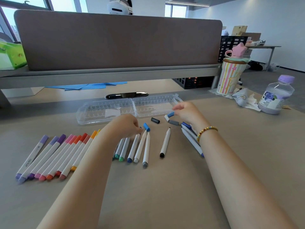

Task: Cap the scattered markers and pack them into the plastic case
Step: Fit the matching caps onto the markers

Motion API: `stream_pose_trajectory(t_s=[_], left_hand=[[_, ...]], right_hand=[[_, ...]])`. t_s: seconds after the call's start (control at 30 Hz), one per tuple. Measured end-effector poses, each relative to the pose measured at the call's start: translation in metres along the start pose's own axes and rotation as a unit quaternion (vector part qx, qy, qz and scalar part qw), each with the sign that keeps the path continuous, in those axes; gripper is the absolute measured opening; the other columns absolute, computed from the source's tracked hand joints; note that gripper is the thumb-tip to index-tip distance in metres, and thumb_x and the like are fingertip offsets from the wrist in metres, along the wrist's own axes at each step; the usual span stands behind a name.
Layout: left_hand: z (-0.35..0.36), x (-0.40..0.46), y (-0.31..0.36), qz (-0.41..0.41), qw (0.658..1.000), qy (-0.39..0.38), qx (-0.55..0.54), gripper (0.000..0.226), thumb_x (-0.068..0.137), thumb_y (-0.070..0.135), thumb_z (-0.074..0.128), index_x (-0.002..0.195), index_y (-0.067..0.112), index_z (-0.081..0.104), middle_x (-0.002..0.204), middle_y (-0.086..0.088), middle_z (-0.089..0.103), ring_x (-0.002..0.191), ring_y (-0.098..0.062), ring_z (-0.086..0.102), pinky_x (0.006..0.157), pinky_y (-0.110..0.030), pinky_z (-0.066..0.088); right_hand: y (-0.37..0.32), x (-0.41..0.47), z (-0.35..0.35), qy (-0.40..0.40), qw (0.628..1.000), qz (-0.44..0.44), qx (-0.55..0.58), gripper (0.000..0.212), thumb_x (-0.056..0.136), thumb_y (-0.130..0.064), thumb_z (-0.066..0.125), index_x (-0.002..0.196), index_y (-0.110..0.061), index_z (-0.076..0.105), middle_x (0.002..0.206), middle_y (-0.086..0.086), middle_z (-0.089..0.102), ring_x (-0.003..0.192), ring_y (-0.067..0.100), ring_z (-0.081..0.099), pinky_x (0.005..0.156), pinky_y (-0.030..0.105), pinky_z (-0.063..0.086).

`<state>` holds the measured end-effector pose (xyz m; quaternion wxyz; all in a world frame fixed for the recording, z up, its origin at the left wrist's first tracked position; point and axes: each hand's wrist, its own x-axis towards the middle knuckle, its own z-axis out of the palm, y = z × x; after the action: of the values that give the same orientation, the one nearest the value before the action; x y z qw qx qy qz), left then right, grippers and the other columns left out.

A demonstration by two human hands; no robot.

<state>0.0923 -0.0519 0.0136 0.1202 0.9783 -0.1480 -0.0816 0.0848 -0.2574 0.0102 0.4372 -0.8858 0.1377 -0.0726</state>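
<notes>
Capping step in hand. Blue cap (pixel 171 114) pinched by right hand (pixel 187 113), just in front of open plastic case (pixel 105 111). Left hand (pixel 123 125) curled at tips of uncapped markers (pixel 140 146); whether one is held cannot be told. Capped markers (pixel 54 156) lined up at left. Next, likely: matching marker must be found, cap pushed on. Case not yet filled.

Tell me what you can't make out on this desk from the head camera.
- Tips of the green markers: hidden under the left hand.
- Upper ends of the blue markers: behind the right hand and wrist.
- Yellow marker: mostly covered by the left forearm.
- Print on the purple bottle: too small and blurred.
- Plastic case: any contents unclear through the glare.
</notes>
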Motion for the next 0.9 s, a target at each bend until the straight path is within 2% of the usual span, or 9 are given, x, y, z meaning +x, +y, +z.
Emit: stream_pose_trajectory(t_s=[0.13, 0.23, 0.27, 0.33, 0.4, 0.5, 0.63, 0.7, 0.9], left_hand=[[0.005, -0.003, 0.01, 0.032, 0.999, -0.005, -0.002, 0.024, 0.091, 0.035, 0.056, 0.101, 0.015, 0.059, 0.101, -0.001, 0.058, 0.09, -0.015, 0.053, 0.078, -0.025, 0.043], [0.01, -0.003, 0.019, 0.044, 0.999, -0.008, 0.001, 0.024, 0.09, 0.038, 0.056, 0.099, 0.016, 0.057, 0.109, -0.001, 0.06, 0.092, -0.016, 0.053, 0.079, -0.026, 0.043], [0.011, -0.003, 0.023, 0.048, 0.999, -0.007, 0.004, 0.025, 0.09, 0.039, 0.055, 0.099, 0.016, 0.057, 0.109, -0.001, 0.06, 0.09, -0.015, 0.052, 0.077, -0.025, 0.041], [0.012, -0.006, 0.032, 0.056, 0.998, -0.001, 0.011, 0.03, 0.091, 0.042, 0.052, 0.103, 0.015, 0.058, 0.104, 0.001, 0.059, 0.087, -0.014, 0.049, 0.074, -0.025, 0.038], [0.015, -0.007, 0.04, 0.065, 0.998, 0.004, 0.012, 0.034, 0.092, 0.044, 0.049, 0.103, 0.014, 0.059, 0.101, 0.0, 0.058, 0.087, -0.014, 0.049, 0.074, -0.025, 0.04], [0.025, -0.009, 0.051, 0.076, 0.997, -0.002, 0.025, 0.038, 0.09, 0.048, 0.05, 0.098, 0.012, 0.06, 0.092, -0.001, 0.058, 0.083, -0.016, 0.051, 0.074, -0.027, 0.042], [0.036, -0.01, 0.06, 0.076, 0.996, -0.019, 0.043, 0.036, 0.089, 0.046, 0.053, 0.099, 0.011, 0.057, 0.078, 0.002, 0.051, 0.082, -0.018, 0.05, 0.072, -0.027, 0.04], [0.036, -0.01, 0.059, 0.076, 0.996, -0.011, 0.051, 0.027, 0.09, 0.04, 0.053, 0.093, 0.013, 0.054, 0.072, 0.003, 0.047, 0.081, -0.018, 0.049, 0.07, -0.027, 0.039], [0.029, -0.008, 0.05, 0.064, 0.995, -0.016, 0.074, 0.034, 0.088, 0.04, 0.055, 0.066, 0.018, 0.042, 0.068, 0.005, 0.045, 0.077, -0.017, 0.049, 0.065, -0.026, 0.038]], right_hand=[[0.017, 0.001, -0.019, 0.033, 0.996, 0.024, -0.084, 0.028, 0.093, 0.001, 0.042, 0.1, -0.014, 0.066, 0.123, 0.008, 0.059, 0.111, 0.024, 0.054, 0.086, 0.03, 0.041], [0.022, -0.003, -0.039, 0.004, 0.989, 0.04, -0.141, 0.023, 0.094, -0.006, 0.049, 0.078, -0.018, 0.061, 0.118, 0.009, 0.062, 0.102, 0.024, 0.054, 0.08, 0.029, 0.043], [0.023, -0.003, -0.045, -0.012, 0.986, 0.048, -0.16, 0.019, 0.093, -0.008, 0.051, 0.079, -0.016, 0.062, 0.116, 0.01, 0.062, 0.096, 0.023, 0.053, 0.075, 0.027, 0.042], [0.021, -0.004, -0.051, -0.054, 0.974, 0.069, -0.209, 0.012, 0.092, -0.012, 0.056, 0.098, -0.009, 0.066, 0.114, 0.01, 0.061, 0.095, 0.023, 0.051, 0.074, 0.027, 0.04], [0.02, -0.004, -0.052, -0.089, 0.956, 0.094, -0.265, 0.024, 0.092, -0.019, 0.057, 0.112, -0.007, 0.064, 0.108, 0.01, 0.061, 0.096, 0.025, 0.055, 0.072, 0.029, 0.042], [0.015, -0.007, -0.051, -0.107, 0.928, 0.114, -0.338, 0.025, 0.093, -0.025, 0.056, 0.105, -0.003, 0.059, 0.093, 0.01, 0.061, 0.081, 0.023, 0.057, 0.07, 0.03, 0.043], [0.017, -0.008, -0.052, -0.13, 0.918, 0.128, -0.353, 0.021, 0.091, -0.028, 0.059, 0.084, -0.009, 0.053, 0.085, 0.003, 0.061, 0.068, 0.014, 0.055, 0.055, 0.027, 0.04], [0.018, -0.01, -0.05, -0.155, 0.915, 0.136, -0.346, 0.023, 0.09, -0.029, 0.06, 0.078, -0.01, 0.054, 0.08, 0.002, 0.061, 0.065, 0.012, 0.055, 0.055, 0.026, 0.042], [0.01, -0.015, -0.041, -0.188, 0.924, 0.14, -0.303, 0.024, 0.092, -0.029, 0.059, 0.083, -0.008, 0.058, 0.076, 0.002, 0.061, 0.057, 0.011, 0.057, 0.05, 0.022, 0.043]])
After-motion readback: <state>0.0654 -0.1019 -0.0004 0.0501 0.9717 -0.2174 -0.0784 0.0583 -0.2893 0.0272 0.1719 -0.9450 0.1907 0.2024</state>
